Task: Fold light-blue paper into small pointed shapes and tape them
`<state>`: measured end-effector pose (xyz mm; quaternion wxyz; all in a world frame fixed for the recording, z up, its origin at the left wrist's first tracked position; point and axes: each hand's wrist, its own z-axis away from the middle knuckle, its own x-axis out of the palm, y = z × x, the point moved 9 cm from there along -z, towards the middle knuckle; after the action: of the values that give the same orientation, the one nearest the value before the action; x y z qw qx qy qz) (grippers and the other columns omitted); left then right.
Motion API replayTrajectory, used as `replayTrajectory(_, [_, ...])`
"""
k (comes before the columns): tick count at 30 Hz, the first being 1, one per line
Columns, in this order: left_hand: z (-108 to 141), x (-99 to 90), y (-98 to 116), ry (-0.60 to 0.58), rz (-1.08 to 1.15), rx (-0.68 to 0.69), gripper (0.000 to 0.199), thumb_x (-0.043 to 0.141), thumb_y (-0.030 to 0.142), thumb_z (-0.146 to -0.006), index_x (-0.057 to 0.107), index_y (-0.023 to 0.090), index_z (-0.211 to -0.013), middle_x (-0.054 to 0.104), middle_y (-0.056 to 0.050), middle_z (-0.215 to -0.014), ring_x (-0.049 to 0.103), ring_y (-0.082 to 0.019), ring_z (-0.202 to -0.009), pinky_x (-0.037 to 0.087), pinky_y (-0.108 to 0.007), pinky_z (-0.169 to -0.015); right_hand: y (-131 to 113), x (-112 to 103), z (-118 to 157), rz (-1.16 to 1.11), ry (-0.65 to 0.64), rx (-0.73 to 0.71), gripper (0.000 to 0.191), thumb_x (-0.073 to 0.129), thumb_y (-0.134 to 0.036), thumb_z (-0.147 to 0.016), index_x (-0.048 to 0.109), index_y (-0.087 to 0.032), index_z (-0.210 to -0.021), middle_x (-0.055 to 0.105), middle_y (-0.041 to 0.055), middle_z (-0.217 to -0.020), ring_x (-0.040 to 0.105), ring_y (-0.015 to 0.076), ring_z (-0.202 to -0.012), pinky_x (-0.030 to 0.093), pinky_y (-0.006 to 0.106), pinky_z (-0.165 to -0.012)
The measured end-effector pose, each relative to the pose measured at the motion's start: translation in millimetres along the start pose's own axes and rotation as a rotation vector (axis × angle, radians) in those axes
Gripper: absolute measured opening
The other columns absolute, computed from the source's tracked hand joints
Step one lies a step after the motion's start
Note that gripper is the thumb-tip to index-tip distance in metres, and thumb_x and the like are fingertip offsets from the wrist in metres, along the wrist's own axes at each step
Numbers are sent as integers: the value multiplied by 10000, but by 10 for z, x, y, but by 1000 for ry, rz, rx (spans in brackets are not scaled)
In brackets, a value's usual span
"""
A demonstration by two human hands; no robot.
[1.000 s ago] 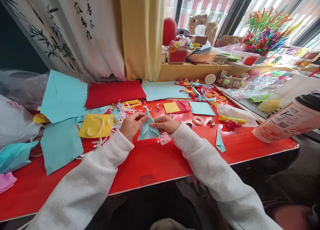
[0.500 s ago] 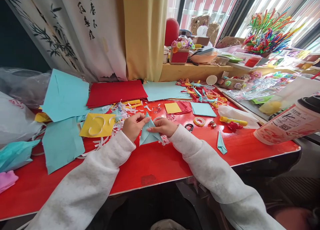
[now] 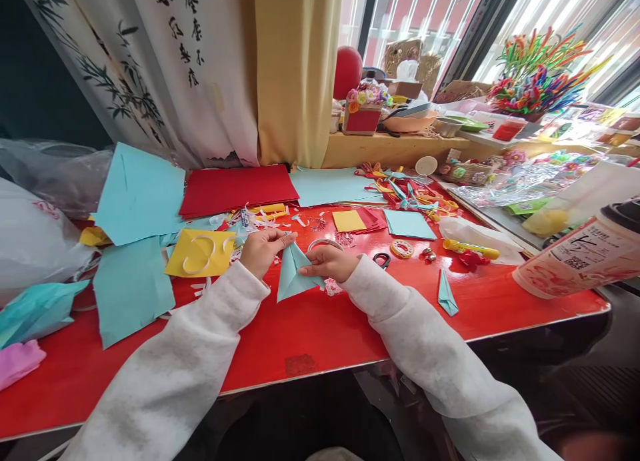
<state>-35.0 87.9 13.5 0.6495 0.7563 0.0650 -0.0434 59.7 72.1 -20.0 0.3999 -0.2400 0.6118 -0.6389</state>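
Bench [image 3: 255, 361], glossy red, runs before the person, its pale near edge slanting up toward a corner on the right. Between that edge and the working hands a wide strip of red surface leaves room for the forearms; the left end and the far side are crowded. Two curtains, one white [image 3: 215, 61] with brushwork, one gold [image 3: 293, 67], hang beyond the far edge.

Two grey sleeves reach in. One lidded cup [image 3: 575, 254] sits near the right corner. Two large light-blue sheets [image 3: 140, 194] lie at the left, one partly over the other; beside them is one red stack [image 3: 240, 189], its sheets too tight to count.

One folded light-blue paper [image 3: 293, 277] is at mid-bench, between the hands: the left hand [image 3: 263, 252] pinches its upper tip, and the right hand [image 3: 333, 262] grips its right side between thumb and fingers. I can't tell whether its lower edge touches the surface.

One yellow sheet [image 3: 176, 257] bears white curls left of the hands. To the right I count one slim folded piece [image 3: 447, 294] near the edge, one yellow tube [image 3: 470, 249], one tape roll [image 3: 401, 249] and one pair of dark handles [image 3: 382, 260].
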Motion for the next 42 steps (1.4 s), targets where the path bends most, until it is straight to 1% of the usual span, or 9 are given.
replayTrajectory(8, [7, -5, 50, 9, -134, 34, 285, 581, 432, -610, 506, 170, -528, 413, 43, -469, 368, -85, -451, 302, -235, -460, -112, 189, 95, -166, -154, 1, 373, 683, -322, -533, 516, -139, -812, 518, -27, -676, 504, 83, -640, 388, 187, -560])
replayTrajectory(14, [37, 170, 129, -98, -180, 82, 285, 550, 434, -652, 498, 168, -563, 422, 44, -516, 387, -84, -489, 308, -223, -477, -25, -108, 27, -158, 200, 11, 296, 672, -348, -545, 485, -119, -548, 343, -82, -447, 307, 17, -398, 250, 175, -396])
replayTrajectory(19, [55, 269, 69, -201, -76, 6, 365, 576, 435, -634, 557, 167, -882, 568, -22, -777, 523, -139, -704, 413, -251, -621, -25, -420, 135, -346, 499, -20, 278, 647, -371, -574, 583, -126, -688, 533, -17, -599, 493, 83, -547, 406, 227, -551])
replayTrajectory(22, [67, 289, 42, -226, -22, -35, 382, 617, 413, -596, 563, 148, -865, 569, -23, -717, 525, -131, -633, 427, -248, -558, -66, -490, 172, -375, 544, -51, 269, 643, -352, -583, 610, -130, -730, 582, 16, -696, 534, 108, -635, 433, 250, -629])
replayTrajectory(26, [56, 228, 80, -170, -49, -3, 329, 609, 391, -612, 586, 152, -838, 538, 4, -642, 466, -89, -529, 362, -197, -440, -65, -541, 173, -366, 580, -76, 240, 649, -332, -573, 604, -148, -720, 571, -3, -669, 520, 90, -594, 424, 235, -579])
replayTrajectory(31, [59, 159, 163, -119, -10, 40, 360, 607, 330, -631, 537, 168, -945, 515, 6, -679, 505, -103, -597, 418, -203, -484, -53, -599, 210, -404, 659, -90, 218, 669, -282, -533, 591, -139, -678, 556, -14, -631, 491, 67, -550, 382, 200, -512])
replayTrajectory(35, [163, 288, 374, -271, -70, 196, 343, 583, 269, -666, 506, 187, -990, 555, -51, -964, 544, -156, -826, 473, -262, -652, -72, -672, 286, -581, 730, -148, 207, 657, -268, -540, 573, -146, -684, 557, -23, -641, 510, 72, -572, 404, 203, -538])
replayTrajectory(38, [291, 459, 506, -424, -305, 406, 370, 543, 214, -710, 481, 216, -1075, 513, -59, -1107, 513, -167, -947, 447, -301, -778, -83, -741, 324, -590, 761, -170, 220, 643, -295, -557, 544, -156, -696, 546, -37, -607, 499, 69, -526, 402, 204, -516])
replayTrajectory(42, [369, 471, 611, -320, -610, 747, 247, 445, 175, -786, 546, 199, -1010, 580, -61, -1006, 504, -162, -954, 403, -330, -842, -120, -736, 295, -469, 680, -169, 263, 635, -324, -580, 495, -180, -751, 530, -64, -568, 480, 53, -462, 382, 181, -456])
